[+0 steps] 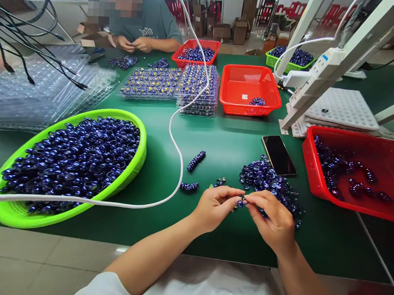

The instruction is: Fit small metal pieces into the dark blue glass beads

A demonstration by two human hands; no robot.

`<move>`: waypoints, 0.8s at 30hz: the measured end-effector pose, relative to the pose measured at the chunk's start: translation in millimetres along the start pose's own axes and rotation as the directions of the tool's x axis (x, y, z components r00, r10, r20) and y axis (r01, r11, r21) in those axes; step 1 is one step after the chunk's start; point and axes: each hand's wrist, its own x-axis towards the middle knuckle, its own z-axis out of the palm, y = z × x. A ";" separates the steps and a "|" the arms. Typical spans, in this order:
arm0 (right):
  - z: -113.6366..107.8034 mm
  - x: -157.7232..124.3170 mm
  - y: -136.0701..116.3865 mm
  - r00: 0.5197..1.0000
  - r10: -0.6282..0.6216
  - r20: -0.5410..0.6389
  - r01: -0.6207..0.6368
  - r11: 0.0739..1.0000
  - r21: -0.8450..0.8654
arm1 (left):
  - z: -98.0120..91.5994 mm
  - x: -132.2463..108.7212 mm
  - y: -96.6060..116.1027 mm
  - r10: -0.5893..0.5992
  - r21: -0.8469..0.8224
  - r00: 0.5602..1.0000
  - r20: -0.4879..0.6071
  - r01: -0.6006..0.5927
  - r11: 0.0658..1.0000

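Observation:
My left hand (216, 207) and my right hand (272, 218) meet over the front of the green table. Their fingertips pinch a small shiny dark-blue round piece (240, 203) between them; its exact kind is mostly hidden by the fingers. Just beyond my right hand spreads a loose pile of shiny blue round pieces (259, 174), partly covered by that hand. A few small pieces (220, 181), some gold-coloured, lie behind my left hand. Farther left are two short rows of blue pieces, one slanted (196, 161) and one nearer (189, 187).
A green basket (140, 162) heaped with blue ring-like pieces stands left. A white cable (176, 140) crosses the table. Right are a phone (279, 155), a red basket (313, 170) and a metal post (338, 62). Filled clear trays (197, 91) stand behind; a co-worker (147, 19) sits opposite.

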 end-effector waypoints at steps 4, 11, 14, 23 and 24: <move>-0.2 2.1 -1.8 1.000 -0.018 -0.019 0.018 1.000 0.003 | -0.4 -0.2 -0.1 0.013 0.023 1.000 -0.003 -0.013 1.000; 0.4 2.7 -2.0 1.000 -0.021 -0.016 0.021 1.000 -0.007 | -1.6 -0.1 -2.7 0.040 0.046 0.999 0.010 -0.041 0.998; 0.7 1.7 -2.1 1.000 -0.014 -0.015 0.013 0.999 -0.029 | -2.3 -0.1 -3.1 0.084 0.105 0.996 0.012 -0.085 0.991; 2.7 0.6 0.3 0.996 -0.087 -0.011 0.085 0.989 -0.122 | -0.5 -1.8 -1.1 0.364 0.340 0.931 0.042 -0.355 0.871; 3.0 0.5 0.3 0.996 -0.089 -0.012 0.086 0.988 -0.130 | -0.3 -1.7 -1.4 0.377 0.343 0.925 0.047 -0.369 0.864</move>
